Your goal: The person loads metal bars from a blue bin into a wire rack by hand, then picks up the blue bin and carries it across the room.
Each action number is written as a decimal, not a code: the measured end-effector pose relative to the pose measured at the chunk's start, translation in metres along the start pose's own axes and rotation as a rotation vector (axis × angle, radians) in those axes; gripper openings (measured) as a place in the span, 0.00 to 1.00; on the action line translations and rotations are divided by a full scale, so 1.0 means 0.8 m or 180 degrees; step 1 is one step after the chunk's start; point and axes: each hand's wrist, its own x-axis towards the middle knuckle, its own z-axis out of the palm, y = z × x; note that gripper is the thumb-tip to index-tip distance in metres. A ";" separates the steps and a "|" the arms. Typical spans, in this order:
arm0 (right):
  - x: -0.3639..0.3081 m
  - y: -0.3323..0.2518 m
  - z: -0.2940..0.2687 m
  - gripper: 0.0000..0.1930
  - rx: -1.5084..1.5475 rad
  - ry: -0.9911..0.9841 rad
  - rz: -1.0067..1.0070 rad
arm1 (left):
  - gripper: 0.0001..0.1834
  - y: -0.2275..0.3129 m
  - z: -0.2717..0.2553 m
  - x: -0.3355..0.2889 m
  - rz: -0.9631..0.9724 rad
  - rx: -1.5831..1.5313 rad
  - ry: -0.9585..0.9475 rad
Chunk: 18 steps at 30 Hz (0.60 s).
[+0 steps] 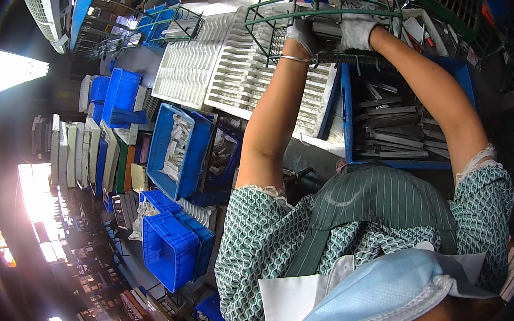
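Blue tubs are crowding the workshop's left side, while we are working at a green wire basket ahead of us, beside the white ribbed trays. Dark bars are lying between our gloved left hand and right hand, so the handling seems to be partway along; many loose dark strips are apparently waiting in the blue crate. The basket is looking slender-framed and open-sided. Whether our fingers are pinching or spreading, we cannot tell.

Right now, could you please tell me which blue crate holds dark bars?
The blue crate partly under the right forearm, just below the green wire basket. Dark bars lie in it, whereas the centre-left crate holds pale pieces.
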 end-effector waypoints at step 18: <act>-0.008 0.038 0.033 0.36 -0.0070 0.0836 -0.0487 | 0.36 -0.058 0.026 -0.025 0.0989 -0.0316 0.0350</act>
